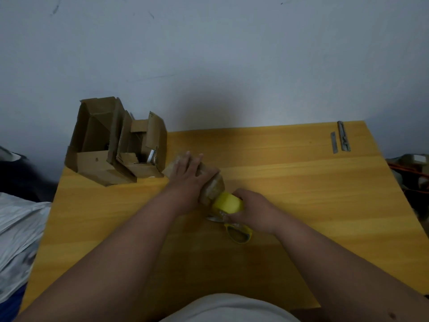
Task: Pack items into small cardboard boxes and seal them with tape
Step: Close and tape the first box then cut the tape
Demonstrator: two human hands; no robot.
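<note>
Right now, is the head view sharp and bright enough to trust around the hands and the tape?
Head view: dim, soft throughout; a broad shadow darkens the wall above the table. Wide-angle bend at the edges. Left hand on the small box is slightly smeared; right hand gripping the yellow tape roll reads clearly. No glare.

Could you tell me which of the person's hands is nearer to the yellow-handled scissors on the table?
The right hand: it holds the yellow tape roll directly over the scissors. The left hand presses on the small box, farther up the table.
</note>
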